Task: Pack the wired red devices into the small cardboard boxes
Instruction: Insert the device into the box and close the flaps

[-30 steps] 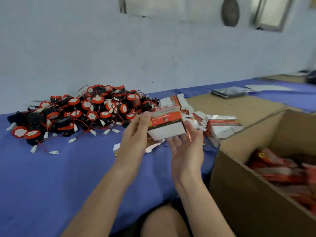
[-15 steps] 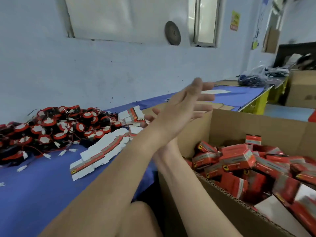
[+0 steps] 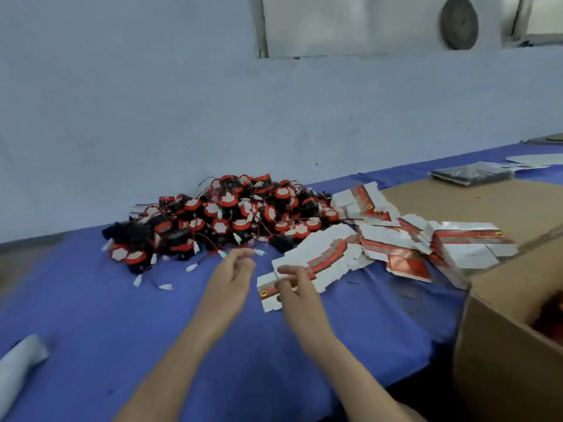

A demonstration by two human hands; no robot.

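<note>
A heap of wired red and black devices (image 3: pixel 231 214) with white connectors lies at the back of the blue table (image 3: pixel 91 315). A fanned row of flat, unfolded small cardboard boxes (image 3: pixel 329 254), white with red bands, runs from the heap towards me. My left hand (image 3: pixel 234 275) hovers with loosely curled fingers just in front of the heap's loose connectors and holds nothing. My right hand (image 3: pixel 294 284) is on the nearest flat box (image 3: pixel 268 295) and pinches its edge between thumb and fingers.
A big open carton (image 3: pixel 502 360) stands at the right edge, with red packed boxes just visible inside. More flat boxes (image 3: pixel 469 245) pile beside it on a brown cardboard sheet (image 3: pixel 487 205). A white roll (image 3: pixel 18 363) lies at the lower left.
The small packed box I held a second ago is gone from my hands after they reached over the carton. Both hands have come back to the table, the right onto a flat box.
</note>
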